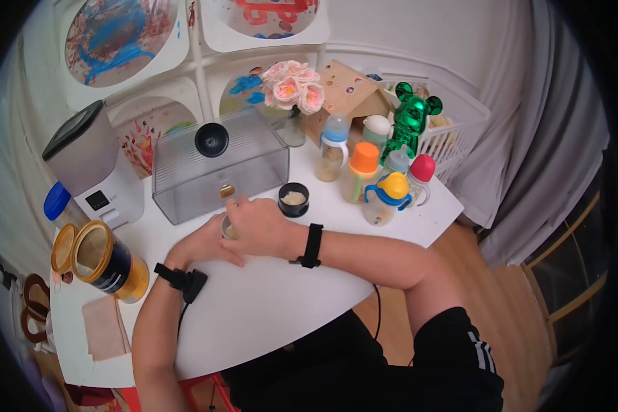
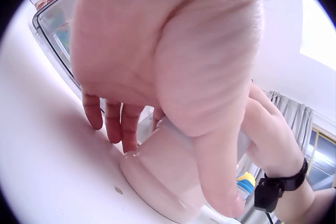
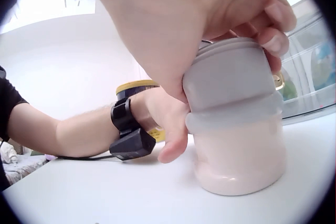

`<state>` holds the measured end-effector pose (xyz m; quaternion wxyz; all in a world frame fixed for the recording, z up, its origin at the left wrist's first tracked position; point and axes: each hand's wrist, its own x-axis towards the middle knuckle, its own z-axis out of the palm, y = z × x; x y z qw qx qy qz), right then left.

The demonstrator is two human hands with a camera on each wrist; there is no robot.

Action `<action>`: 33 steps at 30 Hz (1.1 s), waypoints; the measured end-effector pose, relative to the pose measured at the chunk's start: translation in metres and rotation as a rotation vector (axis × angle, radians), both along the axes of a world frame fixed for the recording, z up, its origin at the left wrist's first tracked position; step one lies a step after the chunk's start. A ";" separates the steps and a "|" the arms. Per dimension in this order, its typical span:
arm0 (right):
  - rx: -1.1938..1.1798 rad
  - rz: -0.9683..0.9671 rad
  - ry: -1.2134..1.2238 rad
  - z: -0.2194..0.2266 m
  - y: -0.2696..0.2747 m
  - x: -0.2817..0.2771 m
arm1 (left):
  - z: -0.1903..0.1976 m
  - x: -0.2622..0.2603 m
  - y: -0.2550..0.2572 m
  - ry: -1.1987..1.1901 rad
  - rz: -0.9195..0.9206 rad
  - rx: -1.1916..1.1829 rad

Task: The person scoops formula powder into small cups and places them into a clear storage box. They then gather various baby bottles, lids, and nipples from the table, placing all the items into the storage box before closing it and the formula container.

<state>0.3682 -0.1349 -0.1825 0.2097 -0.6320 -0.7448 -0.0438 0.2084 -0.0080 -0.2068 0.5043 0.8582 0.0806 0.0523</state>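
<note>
A two-part stacked container (image 3: pixel 239 155), pale pink below and grey above, stands upright on the white table. My right hand (image 1: pixel 262 226) reaches over the grey upper part (image 3: pixel 228 82) and grips it from the top, thumb on one side and fingers on the other. Around the pink lower part (image 2: pixel 163 169) my left hand (image 1: pixel 202 244) is wrapped, its thumb on the near side and its fingers behind. Just beyond the right hand, a small black cup (image 1: pixel 294 211) holds pale flakes or powder. The container is mostly hidden by the hands in the head view.
A clear lidded box (image 1: pixel 220 168) stands behind the hands. Several baby bottles (image 1: pixel 333 151) and a green bear figure (image 1: pixel 410 120) occupy the right side. To the left are an open tin (image 1: pixel 120 275), a folded cloth (image 1: pixel 106 329) and a white appliance (image 1: pixel 113 202).
</note>
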 end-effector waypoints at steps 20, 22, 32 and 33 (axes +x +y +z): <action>0.416 -0.079 0.122 0.049 -0.001 -0.004 | -0.009 0.017 -0.038 -0.364 0.469 -0.064; 0.448 -0.046 0.092 0.049 -0.002 -0.004 | -0.002 0.013 -0.037 -0.357 0.391 -0.078; 0.526 0.019 0.095 0.042 0.007 -0.001 | 0.008 0.014 -0.040 -0.341 0.416 -0.295; 0.527 0.015 0.095 0.044 0.008 0.000 | 0.009 0.014 -0.037 -0.346 0.405 -0.313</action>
